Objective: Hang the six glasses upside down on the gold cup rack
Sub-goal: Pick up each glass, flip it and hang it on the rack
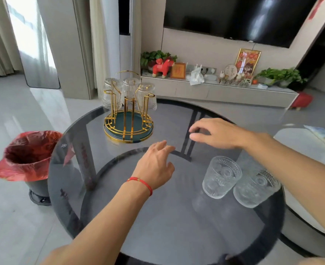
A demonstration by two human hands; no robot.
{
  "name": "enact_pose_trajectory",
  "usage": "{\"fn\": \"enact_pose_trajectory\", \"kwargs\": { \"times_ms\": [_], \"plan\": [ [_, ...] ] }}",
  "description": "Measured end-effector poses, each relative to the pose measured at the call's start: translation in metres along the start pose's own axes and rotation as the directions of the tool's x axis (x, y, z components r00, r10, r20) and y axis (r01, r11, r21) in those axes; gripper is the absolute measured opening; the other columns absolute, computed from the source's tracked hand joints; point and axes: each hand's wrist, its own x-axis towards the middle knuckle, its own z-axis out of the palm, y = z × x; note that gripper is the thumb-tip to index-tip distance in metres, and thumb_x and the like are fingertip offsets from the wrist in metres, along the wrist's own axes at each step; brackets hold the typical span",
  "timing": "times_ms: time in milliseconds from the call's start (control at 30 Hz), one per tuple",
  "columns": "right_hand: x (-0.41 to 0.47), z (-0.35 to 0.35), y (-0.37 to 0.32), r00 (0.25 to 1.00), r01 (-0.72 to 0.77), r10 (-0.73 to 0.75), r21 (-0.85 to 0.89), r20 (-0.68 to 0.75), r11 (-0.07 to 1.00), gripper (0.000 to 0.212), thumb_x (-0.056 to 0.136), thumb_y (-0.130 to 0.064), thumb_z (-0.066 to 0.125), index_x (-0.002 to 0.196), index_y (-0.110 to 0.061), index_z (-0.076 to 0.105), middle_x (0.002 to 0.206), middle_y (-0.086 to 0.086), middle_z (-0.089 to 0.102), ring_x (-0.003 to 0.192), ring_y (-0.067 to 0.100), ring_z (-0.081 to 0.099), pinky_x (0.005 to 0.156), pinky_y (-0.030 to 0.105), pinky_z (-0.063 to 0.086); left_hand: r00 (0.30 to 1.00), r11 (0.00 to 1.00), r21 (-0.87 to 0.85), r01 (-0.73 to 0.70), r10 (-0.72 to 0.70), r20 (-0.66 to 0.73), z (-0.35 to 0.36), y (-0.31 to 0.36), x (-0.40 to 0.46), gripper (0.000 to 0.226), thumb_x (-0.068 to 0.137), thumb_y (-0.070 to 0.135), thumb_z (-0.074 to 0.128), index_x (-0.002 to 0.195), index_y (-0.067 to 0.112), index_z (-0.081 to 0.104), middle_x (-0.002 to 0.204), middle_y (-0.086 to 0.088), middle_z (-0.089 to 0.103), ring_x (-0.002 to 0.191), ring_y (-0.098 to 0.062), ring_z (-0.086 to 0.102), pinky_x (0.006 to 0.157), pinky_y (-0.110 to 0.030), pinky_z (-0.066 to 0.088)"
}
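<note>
Both hands are empty: the left hand (156, 165) hovers over the smoked-glass table (104, 188) with fingers loosely spread, the right hand (217, 133) with thumb and fingers parted. Nearest the viewer, two ribbed glasses (221, 176) stand upright, touching, just below the right forearm, so the right hand looks nearer. Farther off, left, the gold cup rack (128, 115) holds at least three inverted glasses.
</note>
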Motion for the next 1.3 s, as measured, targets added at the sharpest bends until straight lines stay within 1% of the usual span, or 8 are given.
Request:
{"fn": "enact_pose_trajectory", "kwargs": {
  "times_ms": [133, 367, 633, 700, 800, 867, 1100, 1300],
  "plan": [
    [-0.063, 0.017, -0.007, 0.968, 0.022, 0.002, -0.094, 0.249, 0.995, 0.077, 0.074, -0.086, 0.053, 0.137, -0.042, 0.053, 0.137, -0.018, 0.056, 0.127, 0.009, 0.05, 0.105, 0.04, 0.045, 0.995, 0.995, 0.069, -0.075, 0.071, 0.066, 0.012, 0.01, -0.021, 0.056, 0.087, 0.019, 0.062, 0.142, 0.021, 0.052, 0.15, -0.007, 0.048, 0.138, -0.03, 0.042, 0.109, -0.04, 0.04],
    [-0.078, 0.035, -0.006, 0.972, -0.013, 0.103, -0.387, 0.212, 0.922, 0.074, 0.071, -0.068, 0.063, 0.134, -0.032, 0.047, 0.112, -0.003, 0.056, 0.101, 0.026, 0.06, 0.073, 0.042, 0.046, 0.994, 1.0, -0.004, -0.001, 0.001, 0.106, 0.021, 0.023, -0.035, 0.054, 0.088, 0.021, 0.064, 0.141, 0.026, 0.053, 0.156, -0.009, 0.041, 0.136, -0.031, 0.047, 0.108, -0.037, 0.042],
    [-0.071, 0.038, -0.015, 0.982, -0.173, 0.186, 0.22, -0.041, 0.96, 0.061, 0.059, -0.075, 0.079, 0.109, -0.045, 0.064, 0.093, -0.019, 0.063, 0.086, 0.002, 0.063, 0.068, 0.024, 0.046, 0.99, 0.934, -0.33, 0.138, -0.12, 0.073, 0.006, 0.033, -0.036, 0.044, 0.099, 0.045, 0.05, 0.135, 0.02, 0.055, 0.135, -0.011, 0.061, 0.122, -0.028, 0.059, 0.103, -0.046, 0.05],
    [-0.065, 0.042, -0.024, 0.967, -0.158, 0.23, 0.441, -0.114, 0.883, 0.06, 0.058, -0.077, 0.08, 0.105, -0.044, 0.065, 0.096, -0.013, 0.069, 0.083, 0.0, 0.065, 0.068, 0.024, 0.05, 0.965, 0.795, -0.547, 0.261, -0.205, 0.161, 0.0, 0.035, -0.033, 0.042, 0.1, 0.048, 0.047, 0.133, 0.023, 0.053, 0.131, -0.011, 0.061, 0.11, -0.027, 0.067, 0.095, -0.044, 0.056],
    [-0.056, 0.057, -0.033, 0.957, -0.08, 0.249, 0.691, -0.147, 0.718, 0.062, 0.061, -0.067, 0.086, 0.111, -0.038, 0.065, 0.112, 0.002, 0.072, 0.095, 0.019, 0.072, 0.086, 0.048, 0.061, 0.885, 0.244, -0.863, 0.443, -0.27, 0.378, -0.012, 0.032, -0.026, 0.044, 0.096, 0.036, 0.063, 0.134, 0.016, 0.05, 0.128, -0.012, 0.06, 0.094, -0.031, 0.076, 0.08, -0.038, 0.063],
    [-0.048, 0.067, -0.04, 0.966, -0.047, 0.222, 0.756, -0.132, 0.653, 0.065, 0.062, -0.06, 0.09, 0.114, -0.036, 0.059, 0.118, 0.003, 0.071, 0.103, 0.025, 0.073, 0.092, 0.053, 0.06, 0.861, 0.072, -0.903, 0.424, -0.343, 0.376, -0.02, 0.023, -0.019, 0.065, 0.088, 0.035, 0.074, 0.141, 0.014, 0.043, 0.124, -0.015, 0.066, 0.096, -0.035, 0.075, 0.081, -0.046, 0.062],
    [0.007, 0.081, -0.079, 0.987, -0.045, 0.118, 0.517, -0.108, 0.855, 0.101, 0.059, -0.065, 0.084, 0.145, -0.043, 0.036, 0.126, -0.014, 0.054, 0.107, 0.005, 0.058, 0.073, 0.012, 0.043, 0.904, 0.419, -0.877, 0.234, -0.425, 0.038, -0.036, -0.008, -0.005, 0.087, 0.065, 0.028, 0.092, 0.139, 0.03, 0.047, 0.113, -0.01, 0.071, 0.095, -0.019, 0.075, 0.079, -0.037, 0.063],
    [0.043, 0.074, -0.091, 0.942, 0.011, 0.172, 0.54, -0.287, 0.842, 0.087, 0.063, -0.061, 0.086, 0.136, -0.034, 0.048, 0.114, -0.017, 0.059, 0.102, 0.008, 0.058, 0.07, 0.013, 0.042, 0.923, 0.571, -0.811, 0.128, -0.367, -0.113, -0.052, -0.036, 0.012, 0.032, 0.095, 0.045, 0.058, 0.123, 0.031, 0.062, 0.113, 0.003, 0.073, 0.107, -0.017, 0.07, 0.09, -0.038, 0.058]
  ]
}}
